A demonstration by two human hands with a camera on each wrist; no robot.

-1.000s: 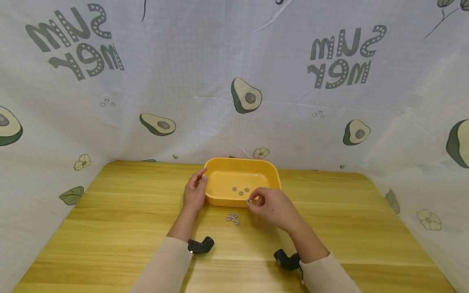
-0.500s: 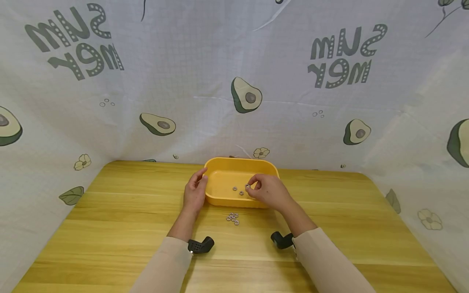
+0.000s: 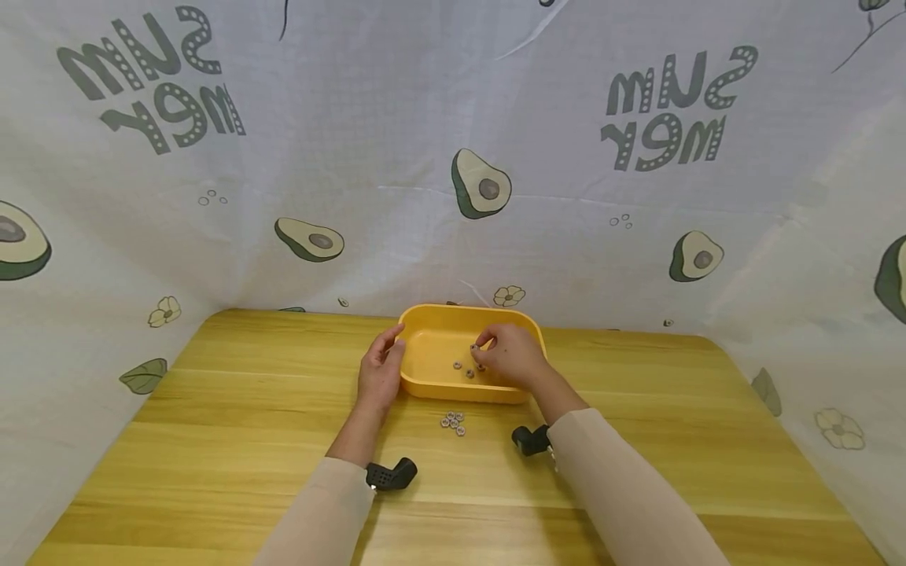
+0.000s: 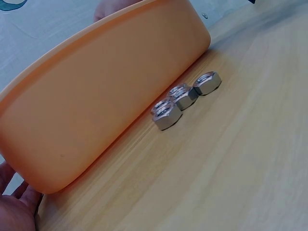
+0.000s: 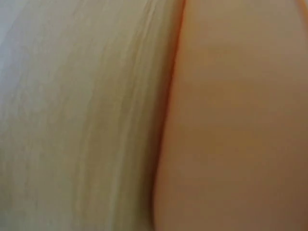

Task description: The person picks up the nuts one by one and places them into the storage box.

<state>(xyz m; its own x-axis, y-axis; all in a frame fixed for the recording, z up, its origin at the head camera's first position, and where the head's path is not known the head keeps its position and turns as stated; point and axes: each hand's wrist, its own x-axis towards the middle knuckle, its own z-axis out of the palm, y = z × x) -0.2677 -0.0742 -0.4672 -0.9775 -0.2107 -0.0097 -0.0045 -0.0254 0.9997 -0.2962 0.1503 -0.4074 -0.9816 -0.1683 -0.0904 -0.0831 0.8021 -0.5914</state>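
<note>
Over the middle of the yellow tub [image 3: 439,390], the right hand [image 3: 515,358] pinches one metal nut [image 3: 475,347] between thumb and index finger, the tips closed right up to it; whether that nut touches the tub's floor I cannot tell. Beneath and just beside these fingers, three loose nuts [image 3: 470,373] lie on the floor of the tub, near its front wall. At the tub's left end, the left hand [image 3: 378,377] rests against the outside with thumb and fingers loosely spread, the tips up at the rim, gripping no nut. In front of the tub, just apart from its front wall, five nuts [image 3: 454,424] sit close together on the wooden table [image 3: 283,440], holes facing up. Nearer the person than the tub, a black left wrist camera [image 3: 393,475] and a black right wrist camera [image 3: 531,440] stick out from the cuffs of pale sleeves [image 3: 318,511]. Behind the tub hangs a white cloth [image 3: 396,102] printed with avocados, flowers and reversed lettering. The right wrist view is blurred, with only tub wall and tabletop to make out.
</note>
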